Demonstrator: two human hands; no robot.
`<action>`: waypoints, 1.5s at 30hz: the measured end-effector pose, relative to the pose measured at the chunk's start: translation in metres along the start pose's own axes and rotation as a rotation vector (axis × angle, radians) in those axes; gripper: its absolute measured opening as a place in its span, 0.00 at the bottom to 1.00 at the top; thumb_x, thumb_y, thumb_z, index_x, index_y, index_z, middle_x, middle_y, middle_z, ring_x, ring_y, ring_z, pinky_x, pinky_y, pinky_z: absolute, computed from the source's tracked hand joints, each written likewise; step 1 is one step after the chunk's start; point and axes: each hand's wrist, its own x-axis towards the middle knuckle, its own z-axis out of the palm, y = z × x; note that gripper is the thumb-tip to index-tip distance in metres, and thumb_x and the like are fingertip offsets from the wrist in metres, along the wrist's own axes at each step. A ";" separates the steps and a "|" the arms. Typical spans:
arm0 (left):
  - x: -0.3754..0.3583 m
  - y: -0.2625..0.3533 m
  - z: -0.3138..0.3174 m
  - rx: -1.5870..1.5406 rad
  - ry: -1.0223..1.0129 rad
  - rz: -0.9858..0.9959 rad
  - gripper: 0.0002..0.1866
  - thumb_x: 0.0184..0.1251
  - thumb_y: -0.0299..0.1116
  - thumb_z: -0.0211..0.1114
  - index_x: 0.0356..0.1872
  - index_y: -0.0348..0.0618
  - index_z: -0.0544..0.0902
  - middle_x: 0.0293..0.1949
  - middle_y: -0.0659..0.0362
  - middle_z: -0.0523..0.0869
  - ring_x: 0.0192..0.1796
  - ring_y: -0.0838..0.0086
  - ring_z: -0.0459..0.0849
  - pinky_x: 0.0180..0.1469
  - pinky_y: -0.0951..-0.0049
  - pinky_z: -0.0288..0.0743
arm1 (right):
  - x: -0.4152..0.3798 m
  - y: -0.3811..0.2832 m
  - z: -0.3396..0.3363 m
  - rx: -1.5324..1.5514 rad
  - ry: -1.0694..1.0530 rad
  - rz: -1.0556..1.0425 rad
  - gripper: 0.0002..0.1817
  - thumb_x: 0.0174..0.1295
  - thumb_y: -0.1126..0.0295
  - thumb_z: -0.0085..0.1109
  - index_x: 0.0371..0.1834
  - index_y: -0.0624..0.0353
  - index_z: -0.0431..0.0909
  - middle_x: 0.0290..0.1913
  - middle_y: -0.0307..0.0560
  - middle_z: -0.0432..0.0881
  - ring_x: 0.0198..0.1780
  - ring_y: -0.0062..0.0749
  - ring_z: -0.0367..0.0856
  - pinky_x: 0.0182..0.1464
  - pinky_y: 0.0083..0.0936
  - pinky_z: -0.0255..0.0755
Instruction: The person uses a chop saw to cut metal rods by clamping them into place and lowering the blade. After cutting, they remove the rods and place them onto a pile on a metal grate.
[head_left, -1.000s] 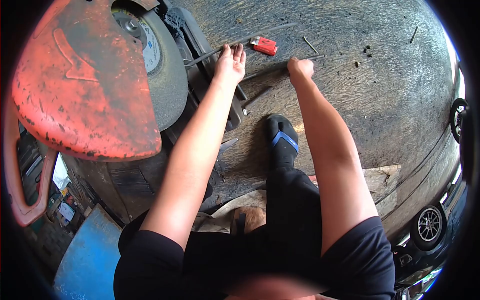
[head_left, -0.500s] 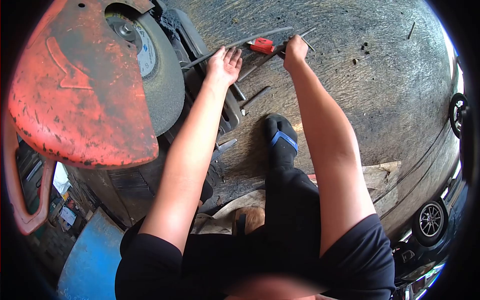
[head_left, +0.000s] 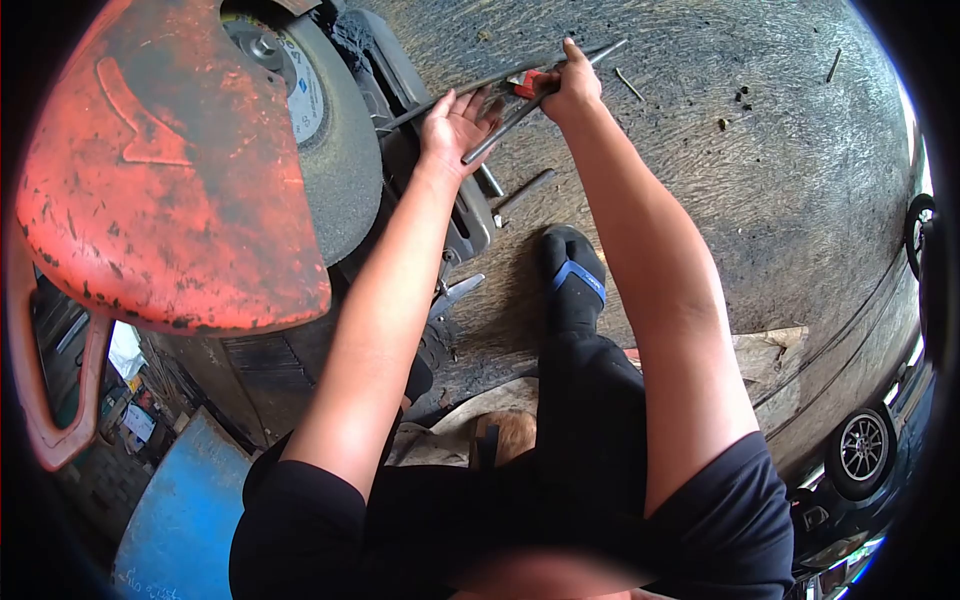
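Observation:
My right hand (head_left: 575, 88) is closed around a dark metal rod (head_left: 508, 130), which slants down to the left. The near end of this rod is over the heel of my left hand (head_left: 458, 132). That hand is palm up with its fingers spread, beside the clamp of a red cut-off saw (head_left: 190, 190). A longer thin rod (head_left: 415, 113) runs from the clamp behind both hands. Between the hands, a small red object (head_left: 530, 84) shows behind the rod, partly hidden.
The saw's abrasive disc (head_left: 345, 170) is at my left, beside its metal base. A short rod piece (head_left: 527, 190) lies near the base, ahead of my foot in a blue-strapped sandal (head_left: 580, 278). A blue panel (head_left: 185, 500) stands lower left; a car wheel (head_left: 862, 445) is far right.
My right hand has moved left and turned, bringing the rod's near end over my open left hand. The camera view has shifted slightly.

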 end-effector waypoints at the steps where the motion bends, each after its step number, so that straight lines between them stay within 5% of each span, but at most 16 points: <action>1: -0.006 0.000 0.004 0.000 0.002 0.002 0.27 0.75 0.48 0.39 0.64 0.41 0.69 0.63 0.58 0.75 0.65 0.58 0.69 0.67 0.53 0.55 | 0.004 0.001 0.000 -0.014 -0.002 0.036 0.17 0.61 0.62 0.66 0.33 0.61 0.68 0.24 0.42 0.68 0.19 0.26 0.66 0.19 0.26 0.68; 6: -0.015 -0.004 -0.004 -0.288 -0.128 -0.049 0.30 0.63 0.36 0.38 0.67 0.41 0.68 0.67 0.55 0.72 0.70 0.55 0.64 0.71 0.50 0.50 | 0.014 0.007 -0.001 0.036 -0.059 0.117 0.14 0.68 0.62 0.58 0.34 0.60 0.68 0.23 0.42 0.67 0.19 0.25 0.64 0.19 0.27 0.68; 9: -0.008 -0.014 -0.024 -0.413 -0.207 -0.045 0.32 0.56 0.32 0.42 0.67 0.41 0.69 0.69 0.53 0.71 0.73 0.54 0.61 0.73 0.48 0.48 | -0.010 0.004 0.014 0.011 0.011 0.118 0.15 0.73 0.59 0.48 0.30 0.55 0.68 0.18 0.33 0.60 0.17 0.20 0.59 0.22 0.22 0.69; 11: -0.011 -0.020 -0.024 -0.672 -0.522 -0.080 0.29 0.66 0.38 0.38 0.67 0.41 0.68 0.70 0.52 0.69 0.73 0.53 0.60 0.75 0.47 0.45 | -0.011 0.004 0.016 0.014 0.009 0.109 0.16 0.73 0.59 0.47 0.29 0.55 0.68 0.18 0.34 0.60 0.17 0.20 0.58 0.24 0.24 0.71; 12: -0.013 -0.025 -0.024 -0.671 -0.522 -0.079 0.29 0.66 0.38 0.38 0.67 0.41 0.68 0.70 0.52 0.69 0.73 0.53 0.60 0.75 0.47 0.45 | -0.012 0.004 0.016 0.015 0.009 0.109 0.16 0.73 0.59 0.47 0.29 0.55 0.68 0.18 0.34 0.60 0.17 0.20 0.58 0.24 0.24 0.71; 14: -0.032 -0.034 -0.006 -0.720 -0.375 0.078 0.37 0.70 0.60 0.39 0.69 0.41 0.65 0.71 0.50 0.67 0.74 0.52 0.60 0.75 0.47 0.43 | -0.001 0.007 0.013 0.053 0.013 0.095 0.15 0.71 0.61 0.52 0.32 0.61 0.70 0.20 0.41 0.65 0.22 0.28 0.65 0.27 0.32 0.74; 15: -0.039 -0.037 0.001 -0.720 -0.376 0.079 0.37 0.70 0.60 0.39 0.69 0.41 0.65 0.71 0.50 0.67 0.74 0.52 0.60 0.75 0.47 0.43 | 0.004 0.008 0.012 0.053 0.012 0.095 0.15 0.71 0.61 0.52 0.32 0.61 0.70 0.20 0.41 0.65 0.22 0.28 0.65 0.27 0.32 0.74; 17: -0.046 -0.044 0.009 -0.722 -0.287 0.050 0.54 0.56 0.78 0.46 0.71 0.41 0.62 0.72 0.50 0.65 0.74 0.51 0.58 0.75 0.47 0.43 | 0.006 0.008 0.010 0.113 -0.020 0.122 0.15 0.72 0.61 0.50 0.32 0.61 0.69 0.21 0.41 0.65 0.22 0.29 0.65 0.30 0.37 0.76; 19: -0.041 -0.045 0.009 -0.662 -0.305 0.034 0.58 0.47 0.78 0.55 0.71 0.42 0.60 0.72 0.51 0.64 0.74 0.51 0.57 0.76 0.48 0.43 | 0.006 0.006 0.012 0.132 -0.023 0.136 0.15 0.72 0.61 0.49 0.33 0.61 0.68 0.22 0.41 0.65 0.21 0.28 0.65 0.31 0.39 0.77; 25: -0.031 -0.034 0.018 -0.324 -0.211 0.232 0.49 0.57 0.71 0.56 0.70 0.42 0.62 0.70 0.50 0.66 0.73 0.51 0.59 0.76 0.51 0.42 | 0.007 0.011 0.014 0.185 -0.084 0.170 0.16 0.74 0.60 0.46 0.32 0.60 0.67 0.23 0.40 0.64 0.20 0.26 0.62 0.37 0.42 0.79; 26: -0.034 -0.032 0.024 -0.251 -0.185 0.230 0.41 0.67 0.62 0.54 0.69 0.37 0.61 0.67 0.49 0.69 0.71 0.52 0.64 0.75 0.52 0.50 | 0.005 0.012 0.015 0.180 -0.096 0.159 0.16 0.74 0.60 0.46 0.32 0.60 0.67 0.23 0.40 0.64 0.19 0.26 0.62 0.37 0.41 0.79; 27: -0.030 -0.030 0.023 -0.249 -0.188 0.234 0.41 0.67 0.62 0.54 0.69 0.37 0.61 0.67 0.49 0.69 0.71 0.52 0.64 0.75 0.52 0.50 | 0.003 0.013 0.016 0.175 -0.109 0.145 0.16 0.74 0.60 0.47 0.31 0.60 0.67 0.23 0.39 0.63 0.19 0.26 0.62 0.37 0.41 0.79; 30: 0.003 -0.023 -0.002 -0.423 -0.136 0.148 0.18 0.76 0.43 0.53 0.57 0.44 0.66 0.58 0.54 0.75 0.59 0.58 0.77 0.65 0.55 0.69 | 0.000 0.017 0.016 0.116 -0.088 0.133 0.14 0.73 0.62 0.48 0.33 0.61 0.69 0.24 0.41 0.66 0.21 0.28 0.65 0.38 0.46 0.80; 31: 0.005 -0.023 0.008 -0.369 0.081 0.216 0.24 0.77 0.48 0.47 0.53 0.32 0.72 0.55 0.48 0.81 0.61 0.57 0.77 0.66 0.56 0.69 | 0.001 0.019 0.013 0.065 -0.096 0.113 0.13 0.72 0.62 0.49 0.34 0.61 0.70 0.24 0.42 0.67 0.22 0.29 0.66 0.39 0.48 0.80; 37: 0.006 -0.018 -0.004 -0.384 0.048 0.226 0.23 0.79 0.47 0.42 0.55 0.36 0.71 0.57 0.48 0.80 0.61 0.54 0.76 0.64 0.53 0.71 | -0.007 0.024 0.012 -0.092 -0.059 0.099 0.13 0.70 0.60 0.55 0.38 0.60 0.73 0.28 0.42 0.71 0.27 0.32 0.71 0.38 0.48 0.81; 45: 0.012 -0.011 -0.009 -0.445 0.126 0.174 0.18 0.76 0.42 0.51 0.49 0.34 0.73 0.50 0.49 0.81 0.57 0.56 0.79 0.64 0.53 0.72 | 0.001 0.032 0.000 -0.147 -0.088 0.121 0.12 0.69 0.60 0.55 0.42 0.58 0.74 0.37 0.45 0.79 0.38 0.37 0.79 0.42 0.49 0.80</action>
